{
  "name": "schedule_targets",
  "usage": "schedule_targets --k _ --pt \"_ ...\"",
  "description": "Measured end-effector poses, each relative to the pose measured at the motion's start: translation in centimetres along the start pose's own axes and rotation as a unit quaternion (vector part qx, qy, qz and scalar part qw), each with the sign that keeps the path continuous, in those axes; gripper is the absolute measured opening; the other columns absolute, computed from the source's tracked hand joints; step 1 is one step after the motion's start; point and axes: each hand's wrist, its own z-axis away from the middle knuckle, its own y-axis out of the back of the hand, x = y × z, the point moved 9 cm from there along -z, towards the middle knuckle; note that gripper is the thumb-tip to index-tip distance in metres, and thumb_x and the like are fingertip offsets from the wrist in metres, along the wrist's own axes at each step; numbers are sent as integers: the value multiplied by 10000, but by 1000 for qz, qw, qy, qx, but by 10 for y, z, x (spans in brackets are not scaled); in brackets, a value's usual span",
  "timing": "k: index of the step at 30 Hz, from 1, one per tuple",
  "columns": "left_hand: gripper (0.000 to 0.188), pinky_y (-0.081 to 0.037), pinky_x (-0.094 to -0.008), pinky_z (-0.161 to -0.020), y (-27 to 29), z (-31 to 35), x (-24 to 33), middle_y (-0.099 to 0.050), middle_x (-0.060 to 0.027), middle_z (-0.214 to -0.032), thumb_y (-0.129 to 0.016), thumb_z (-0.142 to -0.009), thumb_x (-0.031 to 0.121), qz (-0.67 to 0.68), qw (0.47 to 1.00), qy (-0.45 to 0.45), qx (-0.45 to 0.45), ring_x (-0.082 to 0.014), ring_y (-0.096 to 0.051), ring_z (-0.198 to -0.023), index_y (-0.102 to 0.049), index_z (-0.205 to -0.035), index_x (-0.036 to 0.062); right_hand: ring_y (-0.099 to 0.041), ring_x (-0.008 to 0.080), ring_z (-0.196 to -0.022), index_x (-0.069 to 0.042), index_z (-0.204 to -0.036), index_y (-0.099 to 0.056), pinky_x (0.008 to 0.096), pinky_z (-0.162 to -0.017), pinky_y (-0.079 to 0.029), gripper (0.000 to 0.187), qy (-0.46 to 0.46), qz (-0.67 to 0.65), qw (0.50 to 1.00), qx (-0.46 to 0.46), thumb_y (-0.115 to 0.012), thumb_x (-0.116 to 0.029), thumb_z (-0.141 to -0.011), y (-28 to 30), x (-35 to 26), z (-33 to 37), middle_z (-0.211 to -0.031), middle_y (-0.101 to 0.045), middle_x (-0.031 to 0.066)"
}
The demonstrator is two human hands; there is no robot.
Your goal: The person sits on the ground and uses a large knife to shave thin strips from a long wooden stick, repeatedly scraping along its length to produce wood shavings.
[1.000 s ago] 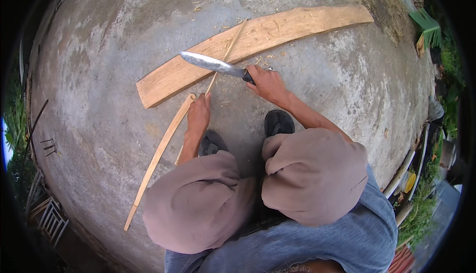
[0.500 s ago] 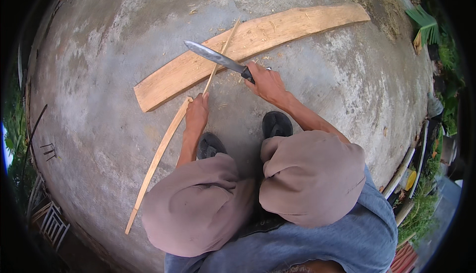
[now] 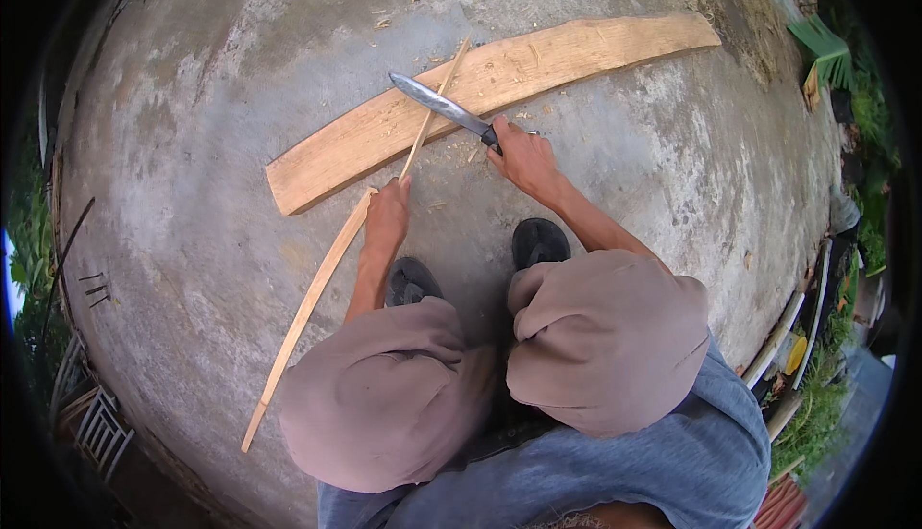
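My left hand (image 3: 388, 214) is closed around a long, thin wooden strip (image 3: 309, 310). The strip's far end narrows and lies across a thick wooden plank (image 3: 519, 66) on the ground; its near end reaches back beside my left knee. In my right hand (image 3: 526, 156) is the black handle of a large knife (image 3: 440, 105). The blade points up and to the left, crossing the strip over the plank. Whether its edge touches the wood I cannot tell.
Wood shavings (image 3: 437, 206) are scattered on and around the plank, on a grey concrete floor (image 3: 192, 203). My sandalled feet (image 3: 540, 243) stand near the plank. Plants (image 3: 828, 54) and poles (image 3: 776, 337) line the right edge; a white rack (image 3: 104, 431) is at lower left.
My right hand and the knife have shifted slightly right and nearer, so less of the blade extends left past the strip. My left hand keeps its hold on the strip.
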Motion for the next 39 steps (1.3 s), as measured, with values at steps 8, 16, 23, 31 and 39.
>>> schedule_targets --k 8,16,23,31,39 --pt "473 -493 -636 -843 3 -3 -2 -670 -383 -957 -468 -1105 414 13 1000 -5 2 -588 -634 -964 -661 -1025 -11 -717 445 -847 -53 -1165 -451 534 -697 -553 419 -4 1 1000 -13 -718 -299 -956 0 6 4 -996 -703 216" --pt "424 -490 -624 -770 10 18 -21 -669 -361 -879 -501 -1099 384 -1 1000 -2 2 -558 -650 -891 -645 -991 0 -680 143 -690 4 -1061 -622 334 -621 -527 504 -102 -437 892 -50 -703 -488 -982 -1 21 6 -849 -672 82" --pt "364 -504 -609 -718 18 24 -20 -668 -350 -842 -531 -1091 331 -17 998 -49 47 -549 -658 -825 -645 -983 2 -630 146 -552 3 -991 -625 326 -531 -504 439 -131 -417 897 60 -772 -407 -942 16 22 -2 -722 -636 64" --pt "359 -498 -622 -755 18 24 -24 -664 -362 -876 -545 -1086 317 -4 998 -55 42 -557 -651 -869 -653 -989 -12 -632 154 -548 3 -974 -634 336 -520 -507 321 -137 -404 904 16 -751 -293 -931 -6 17 -2 -695 -640 73" --pt "402 -490 -618 -791 19 24 -32 -671 -362 -899 -521 -1096 341 14 999 -37 15 -565 -642 -910 -652 -995 -26 -623 137 -528 -1 -970 -648 328 -507 -496 333 -95 -387 917 18 -753 -316 -951 1 8 -8 -674 -639 66"
